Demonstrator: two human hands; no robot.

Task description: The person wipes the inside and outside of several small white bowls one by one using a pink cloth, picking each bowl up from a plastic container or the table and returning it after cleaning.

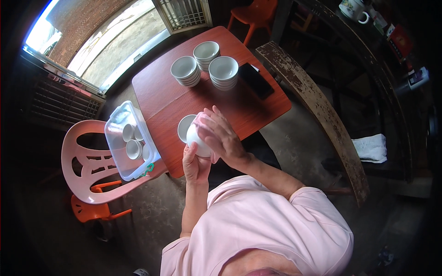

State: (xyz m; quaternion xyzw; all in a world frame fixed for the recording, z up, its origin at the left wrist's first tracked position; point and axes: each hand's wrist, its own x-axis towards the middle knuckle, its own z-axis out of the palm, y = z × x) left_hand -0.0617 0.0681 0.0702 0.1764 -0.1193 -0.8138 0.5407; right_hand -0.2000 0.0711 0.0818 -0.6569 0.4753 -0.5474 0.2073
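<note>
My left hand [197, 164] holds a white bowl [197, 143] tilted on its side above the near edge of the red-brown table [162, 114]. A pink cloth [203, 120] lies between the bowl and my right hand [222, 138], whose fingers are spread over it and press it against the bowl. Another white bowl [185, 127] shows just behind the held one, partly hidden by it. Farther back on the table stand three stacks of white bowls: a left stack [185, 70], a back stack [206, 54] and a right stack [223, 72].
A clear plastic bin [119, 155] with several small white bowls [134, 149] sits on a pink plastic chair [74, 138] at the left. A black phone [257, 81] lies by the right stack. A worn wooden bench [310, 107] runs along the right. An orange chair [253, 15] stands behind the table.
</note>
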